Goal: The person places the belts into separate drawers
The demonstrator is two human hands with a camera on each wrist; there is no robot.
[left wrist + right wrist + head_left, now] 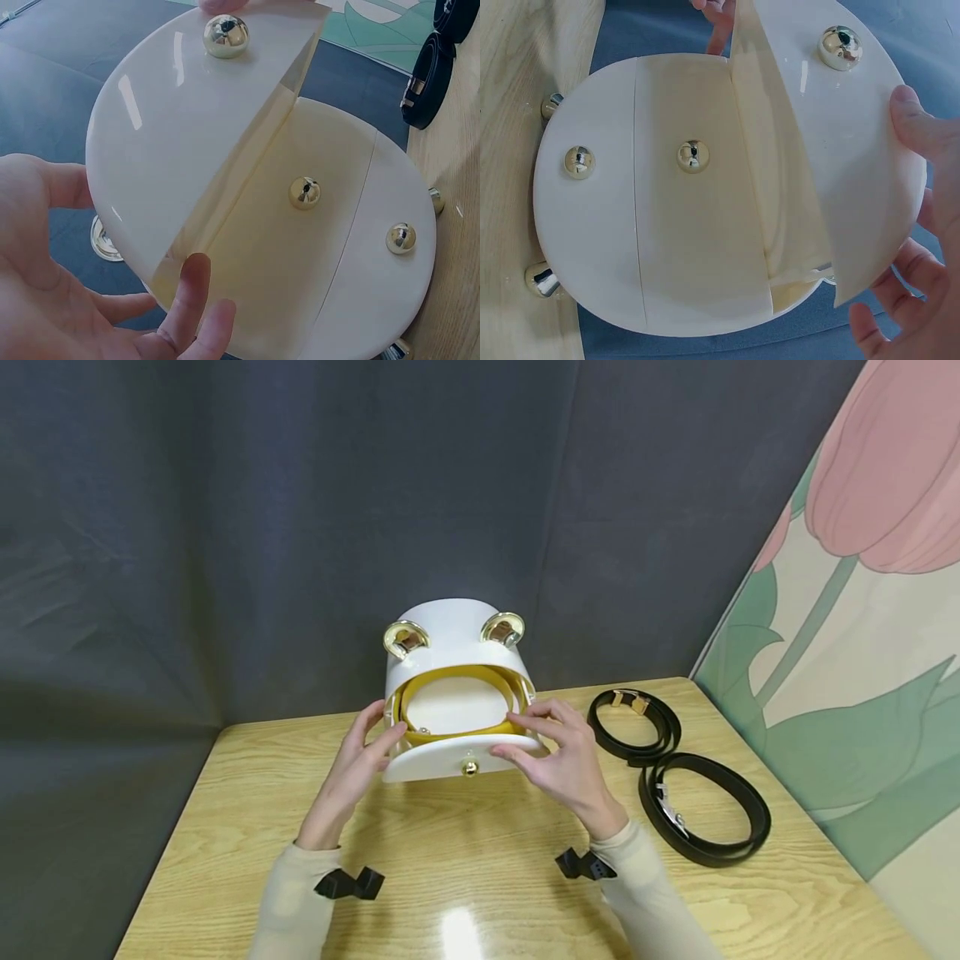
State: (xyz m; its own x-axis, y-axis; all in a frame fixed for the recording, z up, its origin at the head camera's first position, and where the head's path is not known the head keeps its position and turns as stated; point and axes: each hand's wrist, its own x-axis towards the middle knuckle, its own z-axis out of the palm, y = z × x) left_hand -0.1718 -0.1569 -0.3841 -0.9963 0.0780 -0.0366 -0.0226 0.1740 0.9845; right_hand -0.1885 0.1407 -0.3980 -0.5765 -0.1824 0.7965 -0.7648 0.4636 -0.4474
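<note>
A white rounded drawer box with gold knobs stands at the table's back. Its top drawer is pulled out toward me and holds a coiled yellow belt with a small silver buckle. My left hand grips the drawer's left side, fingers spread about the edge. At the right side my right hand holds it, thumb on the front panel and fingers at the rim. The right wrist view shows the right thumb against the panel's curved edge. Two lower drawer fronts are closed flush.
Two coiled black belts lie on the wooden table at the right, one with a gold buckle and one with a silver buckle. Two gold ear-like rings top the box. A dark curtain hangs close behind it.
</note>
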